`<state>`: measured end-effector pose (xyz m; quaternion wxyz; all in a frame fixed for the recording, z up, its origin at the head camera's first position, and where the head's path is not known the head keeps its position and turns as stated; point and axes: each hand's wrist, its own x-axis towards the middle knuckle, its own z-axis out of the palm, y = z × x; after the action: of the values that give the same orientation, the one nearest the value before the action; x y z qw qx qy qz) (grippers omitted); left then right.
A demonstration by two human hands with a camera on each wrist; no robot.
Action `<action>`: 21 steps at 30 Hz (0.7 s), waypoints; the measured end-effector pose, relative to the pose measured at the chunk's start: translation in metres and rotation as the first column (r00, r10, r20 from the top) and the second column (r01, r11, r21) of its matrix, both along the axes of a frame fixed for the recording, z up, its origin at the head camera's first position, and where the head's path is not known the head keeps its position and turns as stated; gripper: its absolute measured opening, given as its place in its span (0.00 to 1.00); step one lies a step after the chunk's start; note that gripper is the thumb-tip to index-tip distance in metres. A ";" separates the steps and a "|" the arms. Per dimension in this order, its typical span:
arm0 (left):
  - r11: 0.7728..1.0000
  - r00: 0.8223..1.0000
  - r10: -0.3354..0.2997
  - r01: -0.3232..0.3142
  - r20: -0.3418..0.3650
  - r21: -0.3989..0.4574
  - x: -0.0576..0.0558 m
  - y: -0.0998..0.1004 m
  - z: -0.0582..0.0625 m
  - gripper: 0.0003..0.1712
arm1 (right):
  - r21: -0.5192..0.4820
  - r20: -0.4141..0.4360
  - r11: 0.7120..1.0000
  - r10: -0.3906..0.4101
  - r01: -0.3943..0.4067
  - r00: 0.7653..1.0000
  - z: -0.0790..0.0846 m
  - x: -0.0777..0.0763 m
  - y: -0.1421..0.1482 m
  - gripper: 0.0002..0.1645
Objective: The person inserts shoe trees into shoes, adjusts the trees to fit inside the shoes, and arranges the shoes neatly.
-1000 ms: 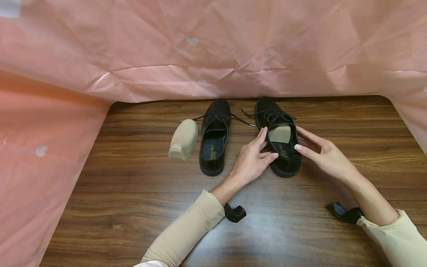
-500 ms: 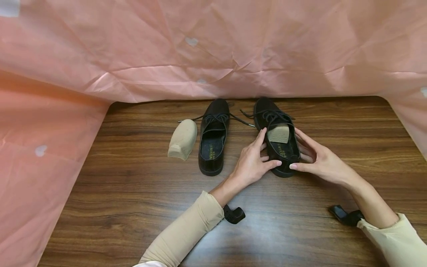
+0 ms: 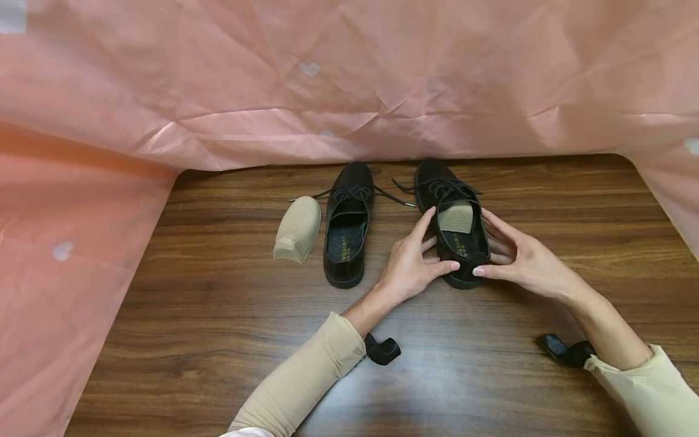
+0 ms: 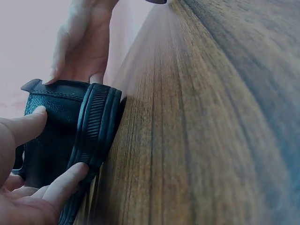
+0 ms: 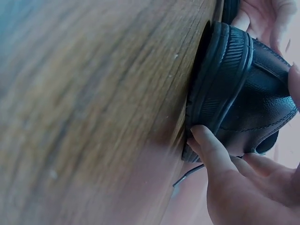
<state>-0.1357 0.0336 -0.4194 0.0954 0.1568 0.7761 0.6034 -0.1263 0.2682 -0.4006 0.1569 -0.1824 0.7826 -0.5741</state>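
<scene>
A black lace-up shoe (image 3: pixel 434 174) on the right stands sole down, its toe toward the pink cloth. A beige shoe insert (image 3: pixel 456 217) shows inside its opening, the front part hidden under the upper. My left hand (image 3: pixel 406 267) holds the left side of this shoe, thumb on the back of the heel. From the other side my right hand (image 3: pixel 537 267) grips it, thumb also at the heel. In the left wrist view a fingertip (image 4: pixel 80 170) touches the ridged sole edge. The right wrist view shows a finger (image 5: pixel 208 145) along the sole on the other side.
A matching black shoe (image 3: pixel 352 179) stands to the left, laces spread. Beside it lies a second beige insert (image 3: pixel 297 227). Pink cloth (image 3: pixel 349 73) hangs behind and at the sides of the wooden table (image 3: pixel 218 340).
My right thumb has moved from the shoe's side rim down to the back of the heel. My left thumb has shifted slightly toward the heel's middle. The shoes stay almost in place.
</scene>
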 end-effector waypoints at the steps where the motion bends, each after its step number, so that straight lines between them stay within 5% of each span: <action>1: 1.000 1.000 -0.001 0.001 0.000 -0.003 0.000 0.000 0.000 0.59 | 0.013 0.010 1.000 -0.007 0.007 1.000 0.001 0.000 0.000 0.60; 21: 0.992 0.998 -0.063 0.060 -0.028 -0.110 -0.005 0.016 0.001 0.58 | 0.077 0.004 0.995 -0.057 0.056 0.998 0.000 0.003 0.016 0.61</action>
<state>-0.1411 0.0496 -0.4189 0.1100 0.1847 0.8040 0.5544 -0.1229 0.2844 -0.4002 0.1501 -0.1520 0.8085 -0.5483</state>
